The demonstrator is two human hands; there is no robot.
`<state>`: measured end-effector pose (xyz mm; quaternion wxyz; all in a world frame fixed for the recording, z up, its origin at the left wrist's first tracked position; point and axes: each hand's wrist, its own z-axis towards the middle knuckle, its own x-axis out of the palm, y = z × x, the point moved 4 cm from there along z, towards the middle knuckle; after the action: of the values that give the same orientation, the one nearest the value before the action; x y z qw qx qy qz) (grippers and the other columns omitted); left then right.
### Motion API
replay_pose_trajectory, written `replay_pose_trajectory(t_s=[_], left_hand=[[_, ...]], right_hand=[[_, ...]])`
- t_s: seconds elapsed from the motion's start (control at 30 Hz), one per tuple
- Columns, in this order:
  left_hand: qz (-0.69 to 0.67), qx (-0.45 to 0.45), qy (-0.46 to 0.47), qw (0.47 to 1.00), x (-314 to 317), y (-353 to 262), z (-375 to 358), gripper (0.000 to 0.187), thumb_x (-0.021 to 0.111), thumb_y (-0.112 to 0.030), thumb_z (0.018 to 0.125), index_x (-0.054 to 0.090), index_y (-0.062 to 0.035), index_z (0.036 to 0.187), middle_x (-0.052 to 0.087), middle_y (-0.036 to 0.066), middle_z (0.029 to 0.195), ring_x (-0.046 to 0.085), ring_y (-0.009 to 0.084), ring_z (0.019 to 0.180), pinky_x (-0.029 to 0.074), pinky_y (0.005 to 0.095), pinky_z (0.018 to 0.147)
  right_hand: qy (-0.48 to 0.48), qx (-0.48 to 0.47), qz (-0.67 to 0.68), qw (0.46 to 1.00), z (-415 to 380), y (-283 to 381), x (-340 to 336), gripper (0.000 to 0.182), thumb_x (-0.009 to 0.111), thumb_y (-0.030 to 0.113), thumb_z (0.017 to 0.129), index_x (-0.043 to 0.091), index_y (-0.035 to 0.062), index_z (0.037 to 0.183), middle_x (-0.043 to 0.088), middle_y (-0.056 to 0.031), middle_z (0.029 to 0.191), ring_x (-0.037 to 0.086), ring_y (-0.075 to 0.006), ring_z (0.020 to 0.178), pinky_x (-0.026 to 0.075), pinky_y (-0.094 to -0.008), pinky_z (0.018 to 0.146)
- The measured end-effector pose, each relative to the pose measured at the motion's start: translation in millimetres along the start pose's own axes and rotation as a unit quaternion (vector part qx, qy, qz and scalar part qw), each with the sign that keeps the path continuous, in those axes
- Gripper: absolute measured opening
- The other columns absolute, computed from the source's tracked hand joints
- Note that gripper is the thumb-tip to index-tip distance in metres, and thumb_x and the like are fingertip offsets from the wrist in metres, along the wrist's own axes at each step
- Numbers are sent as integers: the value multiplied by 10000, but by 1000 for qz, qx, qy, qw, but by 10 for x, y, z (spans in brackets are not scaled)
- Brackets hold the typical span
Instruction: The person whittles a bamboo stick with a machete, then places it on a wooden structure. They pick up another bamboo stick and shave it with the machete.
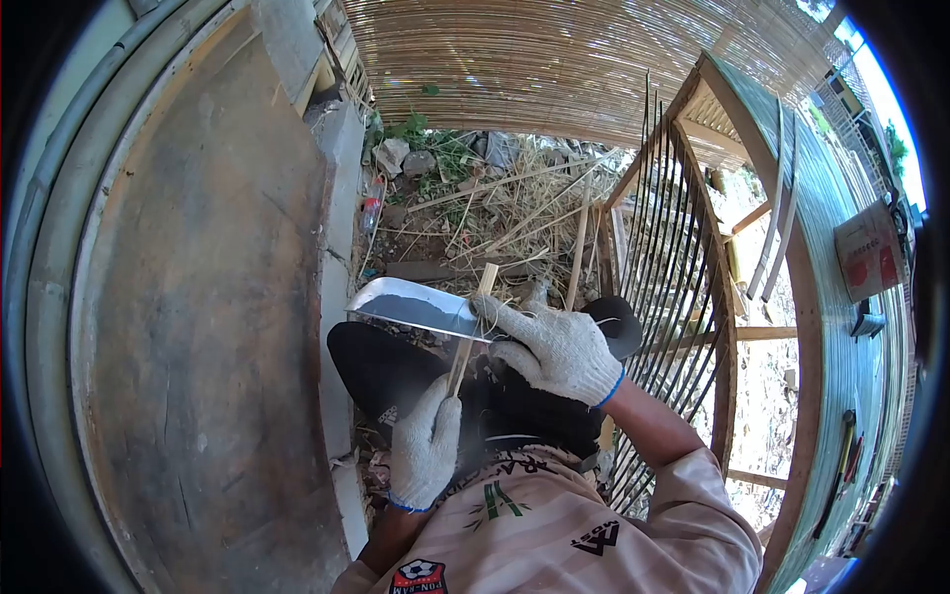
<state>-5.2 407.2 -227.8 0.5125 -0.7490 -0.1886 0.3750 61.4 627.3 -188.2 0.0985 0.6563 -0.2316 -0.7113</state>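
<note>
Currently right hand [559,348] grips knife [416,307], which juts leftward of it across the pale strip [461,366] clasped by left hand [427,447], lower-left.

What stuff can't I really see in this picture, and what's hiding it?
In the head view:
The handle of the broad, silver-grey metal knife: hidden by the right hand in its white knitted glove.
The lower end of the narrow, straw-coloured wooden strip: hidden by the left hand, gloved too.
The lettering on the red and tan cardboard box: too small to read.
The red and black football badge: cut off by the bottom edge.
</note>
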Motion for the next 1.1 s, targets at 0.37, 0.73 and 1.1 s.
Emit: replay_pose_trajectory(t_s=[0.37,0.73,1.1], left_hand=[[12,-14,24,1000,-52,2,-213,346,628,-158,1071,659,22,1365,739,262,970,717,256,769,566,398,741],[-214,-151,86,961,88,78,-46,370,568,-155,1109,629,-25,1450,492,-75,732,427,5,601,357,217,509],[-221,-159,88,958,101,161,-79,371,575,-165,1107,627,-12,1442,499,-72,726,437,9,588,366,225,503]], right_hand=[[-158,147,67,974,201,-560,-280,514,569,299,1066,494,147,1551,727,-211,923,718,-444,861,555,-543,752],[1,41,54,998,-190,-80,16,723,678,384,1012,391,161,1636,719,-214,987,734,-416,812,578,-504,698],[4,34,-2,999,-30,-159,52,655,623,434,1033,428,266,1635,693,-178,878,719,-378,721,568,-500,616]])
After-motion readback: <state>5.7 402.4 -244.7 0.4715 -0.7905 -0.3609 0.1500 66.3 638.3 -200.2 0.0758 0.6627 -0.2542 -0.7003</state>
